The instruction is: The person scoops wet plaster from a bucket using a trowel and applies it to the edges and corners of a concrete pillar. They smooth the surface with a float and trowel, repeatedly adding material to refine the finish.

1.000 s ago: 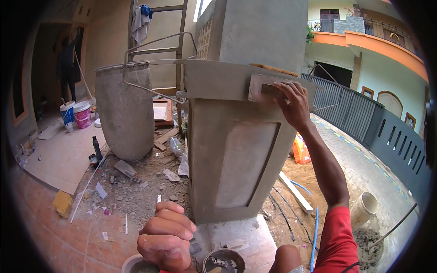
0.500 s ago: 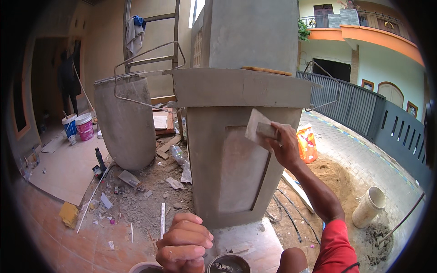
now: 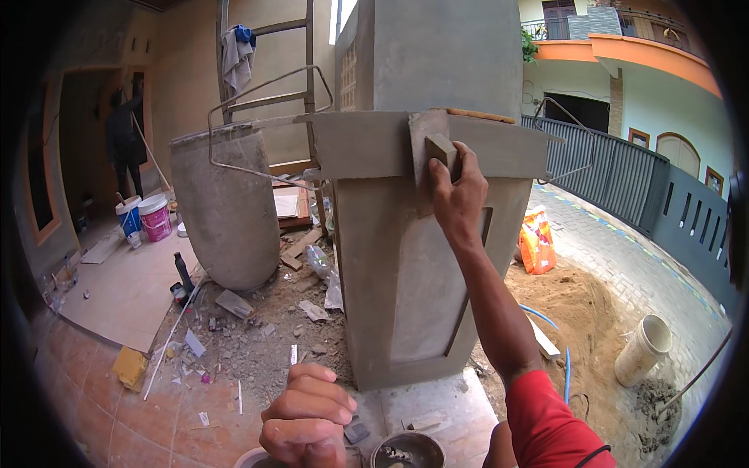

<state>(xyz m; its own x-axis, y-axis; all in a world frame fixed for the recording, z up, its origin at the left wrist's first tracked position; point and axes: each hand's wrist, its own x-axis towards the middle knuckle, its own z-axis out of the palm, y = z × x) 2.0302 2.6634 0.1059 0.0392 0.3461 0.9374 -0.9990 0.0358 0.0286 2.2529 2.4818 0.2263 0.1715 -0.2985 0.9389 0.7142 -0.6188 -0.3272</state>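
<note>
My right hand grips the block handle of a flat plastering float. The float's blade stands upright against the projecting ledge of a grey cement-plastered pillar. Below the ledge, a recessed panel with a raised border fills the pillar's face. At the lower edge my left hand is curled into a loose fist, with nothing showing in its fingers. Close by on its right stands a small dark bowl with a tool and greyish liquid in it. Bent metal rod clamps sit at the ledge's ends.
A rounded cement column and a ladder stand to the left. Rubble covers the ground there. Paint buckets and another person are farther back. Sand, a white bucket and an orange bag lie right.
My right hand has lifted the float from the top of the recessed panel up and left onto the ledge. The left hand stays curled, and the view has shifted slightly.
</note>
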